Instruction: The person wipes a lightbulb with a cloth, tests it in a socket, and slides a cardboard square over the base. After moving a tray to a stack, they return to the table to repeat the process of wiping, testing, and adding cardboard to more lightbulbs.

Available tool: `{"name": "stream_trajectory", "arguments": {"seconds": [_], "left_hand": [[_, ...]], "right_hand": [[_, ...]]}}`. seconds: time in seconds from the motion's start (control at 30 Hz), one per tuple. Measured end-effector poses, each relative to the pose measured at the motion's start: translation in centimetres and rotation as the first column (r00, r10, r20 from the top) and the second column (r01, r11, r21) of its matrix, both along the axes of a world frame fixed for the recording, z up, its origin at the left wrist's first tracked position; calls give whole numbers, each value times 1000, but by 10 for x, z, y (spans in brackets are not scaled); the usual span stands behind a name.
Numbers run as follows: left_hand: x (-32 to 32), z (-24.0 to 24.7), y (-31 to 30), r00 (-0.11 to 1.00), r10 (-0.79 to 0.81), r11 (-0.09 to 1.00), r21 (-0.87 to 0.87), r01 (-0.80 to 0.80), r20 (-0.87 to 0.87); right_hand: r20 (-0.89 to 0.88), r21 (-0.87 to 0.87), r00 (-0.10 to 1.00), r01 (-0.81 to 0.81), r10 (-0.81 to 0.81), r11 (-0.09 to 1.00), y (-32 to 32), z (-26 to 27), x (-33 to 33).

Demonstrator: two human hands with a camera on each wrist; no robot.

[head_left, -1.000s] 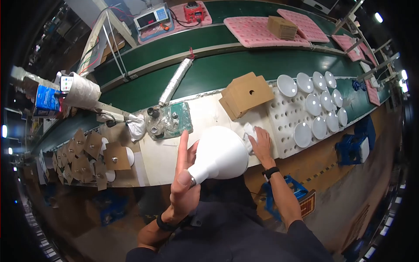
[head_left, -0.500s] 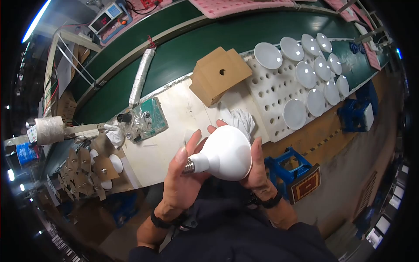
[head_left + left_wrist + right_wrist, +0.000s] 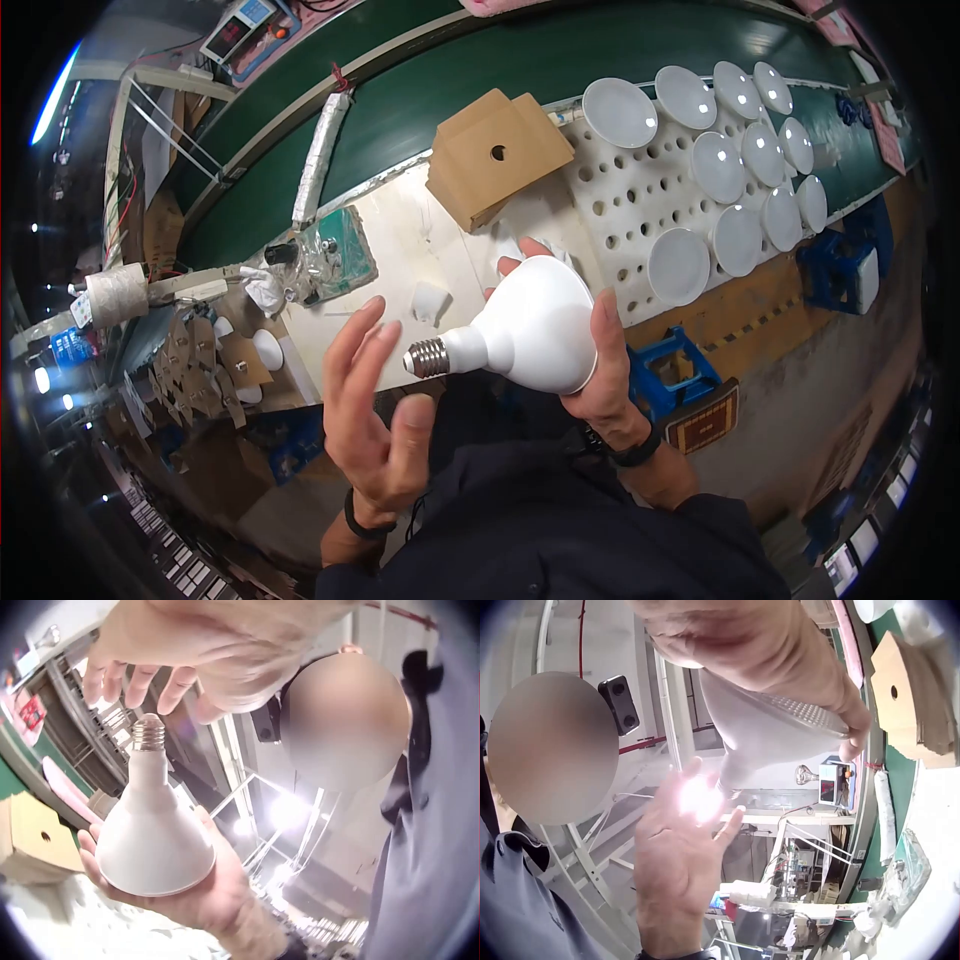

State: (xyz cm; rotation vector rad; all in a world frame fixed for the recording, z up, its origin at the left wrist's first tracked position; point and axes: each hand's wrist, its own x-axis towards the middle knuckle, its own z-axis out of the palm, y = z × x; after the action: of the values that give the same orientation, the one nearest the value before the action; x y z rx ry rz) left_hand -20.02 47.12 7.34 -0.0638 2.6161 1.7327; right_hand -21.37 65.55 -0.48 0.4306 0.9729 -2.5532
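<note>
A white reflector light bulb (image 3: 545, 325) with a metal screw base lies tilted in my right hand (image 3: 607, 385), its base toward the left. The right thumb and fingers wrap opposite sides of the wide rim. My left hand (image 3: 370, 445) is apart from the bulb, fingers spread, beside the screw base (image 3: 427, 358). In the left wrist view, the left fingers hover just past the tip of the bulb (image 3: 154, 832). The dimpled front face (image 3: 802, 711) shows in the right wrist view. Behind the bulb, a white cloth (image 3: 507, 243) lies partly hidden on the bench.
Stacked cardboard pieces (image 3: 500, 150) lie on the bench beyond the bulb. To the right, several white bulbs (image 3: 680, 265) stand face up on a perforated white board (image 3: 640, 205). A plastic-wrapped green plate (image 3: 350, 245) and cardboard-collared bulbs (image 3: 190, 370) are leftward. A blue stool (image 3: 675, 365) stands below.
My right hand left the white cloth and came to the bulb, taking hold of its wide end. The left hand then let go of the screw base and drew away to the left.
</note>
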Motion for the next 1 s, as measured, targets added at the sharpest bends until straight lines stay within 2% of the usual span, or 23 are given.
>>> {"name": "stream_trajectory", "arguments": {"seconds": [0.03,0.07,0.1,0.13,0.2,0.27,0.37,0.4,0.43,0.47,0.53,0.57,0.6,0.63,0.67,0.7,0.77,0.87,1.0], "left_hand": [[1,6,4,980,-136,928,-364,74,-147],[3,12,10,923,-310,726,-683,75,-228],[8,15,24,930,-307,660,-749,56,-201],[10,14,32,932,-302,661,-749,54,-199],[12,11,42,903,-403,592,-795,133,-149],[15,6,44,904,-409,603,-780,169,-120],[14,4,33,884,-357,757,-648,85,-301],[10,-3,28,893,-236,877,-479,26,-384],[3,-11,25,922,-75,961,-274,-35,-379],[-8,-20,21,935,84,992,-57,-110,-344],[-57,-57,8,975,196,981,14,-196,-103],[-84,-87,3,985,2,964,-263,-47,-171],[-110,-118,1,965,-195,849,-523,77,-175],[-134,-141,14,940,-278,771,-630,96,-196],[-150,-161,34,910,-363,679,-725,113,-199],[-162,-178,46,913,-353,692,-714,107,-205],[-177,-201,63,892,-445,546,-814,198,-82],[-183,-215,61,893,-449,545,-799,254,-22],[-189,-196,48,862,-505,568,-738,365,38]], "right_hand": [[3,5,1000,13,-13,1000,2,0,-1],[6,12,1000,26,-26,1000,4,0,-2],[7,14,1000,22,-22,1000,6,0,-3],[11,7,999,33,-33,999,8,0,-3],[12,-1,999,41,-41,999,9,1,-5],[34,-30,999,36,-35,999,10,0,-6],[46,-69,999,31,-28,997,14,-8,-9],[58,-104,998,19,-13,994,17,-10,-11],[145,-249,989,47,-11,967,22,-7,-15],[130,-251,991,33,0,967,27,-9,-16],[176,-244,975,176,-135,954,40,-17,-13],[158,-242,980,160,-123,957,47,-22,-9],[183,-145,968,200,-173,969,56,-27,-3],[204,-39,952,241,-229,970,63,-32,2],[201,-23,953,234,-225,972,70,-35,8],[200,-13,954,228,-221,974,76,-37,13],[181,34,956,227,-229,973,85,-36,17],[145,51,949,274,-279,960,91,-34,19],[179,-19,933,320,-311,947,93,-43,15]]}}
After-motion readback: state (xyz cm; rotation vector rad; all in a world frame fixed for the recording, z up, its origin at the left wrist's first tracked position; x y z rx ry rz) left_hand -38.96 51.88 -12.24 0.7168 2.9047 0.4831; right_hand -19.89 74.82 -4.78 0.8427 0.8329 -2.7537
